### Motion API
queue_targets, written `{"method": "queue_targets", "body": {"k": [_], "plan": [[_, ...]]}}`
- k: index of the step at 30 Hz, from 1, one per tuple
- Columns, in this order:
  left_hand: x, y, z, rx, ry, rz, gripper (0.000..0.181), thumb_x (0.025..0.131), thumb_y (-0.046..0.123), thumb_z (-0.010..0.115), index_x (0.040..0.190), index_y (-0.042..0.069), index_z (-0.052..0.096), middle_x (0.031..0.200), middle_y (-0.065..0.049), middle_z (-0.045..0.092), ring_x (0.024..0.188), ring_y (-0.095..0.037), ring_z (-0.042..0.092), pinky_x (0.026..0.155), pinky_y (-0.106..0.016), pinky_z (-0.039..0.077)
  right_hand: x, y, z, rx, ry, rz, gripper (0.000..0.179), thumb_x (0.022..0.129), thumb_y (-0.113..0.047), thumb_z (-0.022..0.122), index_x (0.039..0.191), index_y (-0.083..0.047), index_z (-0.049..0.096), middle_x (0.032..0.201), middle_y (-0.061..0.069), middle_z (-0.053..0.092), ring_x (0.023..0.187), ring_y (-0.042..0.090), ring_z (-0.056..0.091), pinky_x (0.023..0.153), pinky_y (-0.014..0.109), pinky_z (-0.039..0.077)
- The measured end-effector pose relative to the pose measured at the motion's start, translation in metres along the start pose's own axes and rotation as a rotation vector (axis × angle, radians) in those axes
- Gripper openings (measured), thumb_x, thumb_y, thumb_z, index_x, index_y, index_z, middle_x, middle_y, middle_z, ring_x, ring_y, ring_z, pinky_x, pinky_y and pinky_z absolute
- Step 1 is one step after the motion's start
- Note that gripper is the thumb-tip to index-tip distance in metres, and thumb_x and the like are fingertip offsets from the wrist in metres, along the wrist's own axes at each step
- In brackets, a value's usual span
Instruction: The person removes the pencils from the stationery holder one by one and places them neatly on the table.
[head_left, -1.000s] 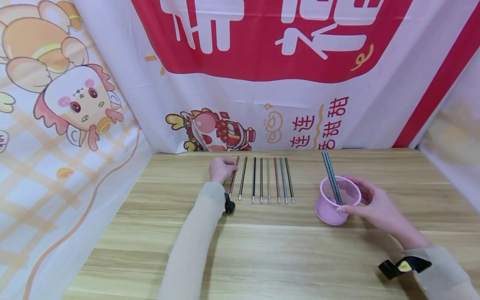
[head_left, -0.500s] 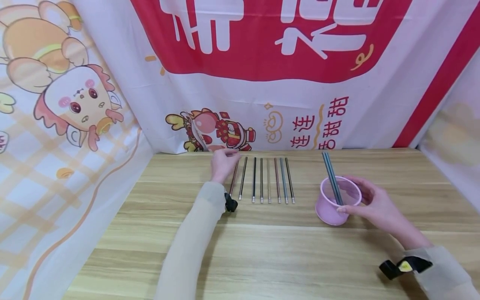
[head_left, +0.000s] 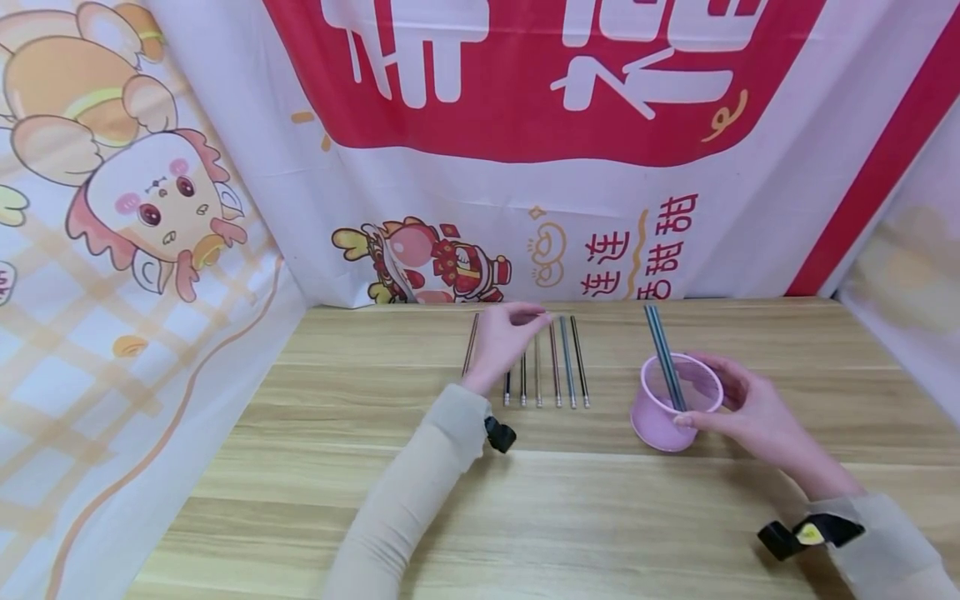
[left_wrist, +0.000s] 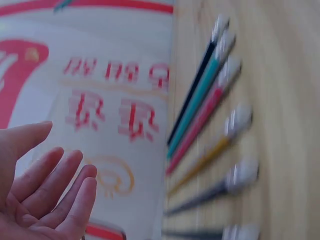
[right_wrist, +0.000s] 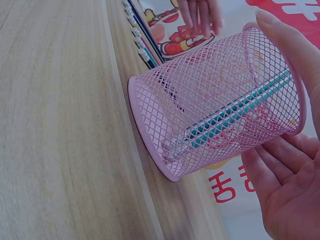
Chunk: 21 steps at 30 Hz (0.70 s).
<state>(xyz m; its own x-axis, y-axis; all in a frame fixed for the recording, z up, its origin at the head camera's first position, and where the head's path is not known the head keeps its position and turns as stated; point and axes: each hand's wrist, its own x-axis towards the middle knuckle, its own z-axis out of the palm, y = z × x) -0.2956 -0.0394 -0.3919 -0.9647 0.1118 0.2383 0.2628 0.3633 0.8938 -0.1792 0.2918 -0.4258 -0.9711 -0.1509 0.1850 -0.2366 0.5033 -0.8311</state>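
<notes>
My right hand (head_left: 757, 421) grips the rim and side of a pink mesh pencil cup (head_left: 658, 427), which stands upright on the table. Two teal pencils (head_left: 662, 350) lean inside it, their eraser ends at the bottom in the right wrist view (right_wrist: 225, 117). My left hand (head_left: 504, 340) hovers over a row of pencils with loosely bent fingers and nothing between them. It hides part of that row. A dark red pencil (head_left: 471, 343) lies left of the hand; to its right are a pink pencil (head_left: 555, 367), a blue pencil (head_left: 567, 358) and a black pencil (head_left: 580, 358).
The wooden table (head_left: 540, 517) runs back to a printed white and red cloth (head_left: 540, 183). Another printed cloth (head_left: 187, 333) hangs along the left side. Table surface lies between the pencil row and the cup.
My left hand has left the dark red pencil at the row's left end, rising and then moving right over the other pencils. The right hand and the cup have stayed in place.
</notes>
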Motion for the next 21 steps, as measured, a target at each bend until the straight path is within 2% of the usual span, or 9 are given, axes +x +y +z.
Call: {"method": "queue_targets", "body": {"k": [5, 13, 16, 21], "plan": [[-0.013, 0.015, 0.026, -0.031, -0.066, 0.036, 0.025, 0.09, 0.027, 0.081, 0.11, 0.013, 0.078, 0.095, 0.009, 0.075, 0.086, -0.005, 0.069, 0.08, -0.025, 0.057, 0.0, 0.001, 0.001, 0.014, 0.001, -0.019, 0.078, 0.083, -0.018, 0.088, 0.149, -0.009, 0.047, 0.139, 0.015, 0.056, 0.117, 0.007, 0.054, 0.09, 0.008, 0.046], [-0.031, 0.024, 0.065, -0.054, -0.179, 0.088, 0.025, 0.091, 0.027, 0.08, 0.113, 0.014, 0.077, 0.093, 0.014, 0.073, 0.084, -0.002, 0.066, 0.076, -0.02, 0.057, 0.0, 0.001, 0.001, 0.017, 0.005, -0.026, 0.078, 0.083, -0.018, 0.088, 0.149, -0.009, 0.048, 0.139, 0.016, 0.057, 0.117, 0.005, 0.054, 0.09, 0.007, 0.045], [-0.035, 0.028, 0.078, -0.081, -0.183, 0.096, 0.025, 0.09, 0.028, 0.081, 0.111, 0.015, 0.078, 0.094, 0.014, 0.073, 0.083, 0.0, 0.066, 0.074, -0.018, 0.056, 0.0, 0.0, 0.002, 0.018, 0.006, -0.032, 0.078, 0.083, -0.017, 0.088, 0.149, -0.008, 0.048, 0.139, 0.016, 0.057, 0.117, 0.003, 0.054, 0.09, 0.007, 0.045], [-0.039, 0.035, 0.096, -0.124, -0.172, 0.105, 0.028, 0.089, 0.027, 0.082, 0.111, 0.011, 0.078, 0.094, 0.011, 0.075, 0.081, 0.002, 0.066, 0.075, -0.016, 0.056, 0.0, 0.0, 0.001, 0.025, 0.005, -0.048, 0.077, 0.083, -0.014, 0.087, 0.149, -0.007, 0.048, 0.139, 0.017, 0.057, 0.117, 0.003, 0.054, 0.092, 0.007, 0.044]]}}
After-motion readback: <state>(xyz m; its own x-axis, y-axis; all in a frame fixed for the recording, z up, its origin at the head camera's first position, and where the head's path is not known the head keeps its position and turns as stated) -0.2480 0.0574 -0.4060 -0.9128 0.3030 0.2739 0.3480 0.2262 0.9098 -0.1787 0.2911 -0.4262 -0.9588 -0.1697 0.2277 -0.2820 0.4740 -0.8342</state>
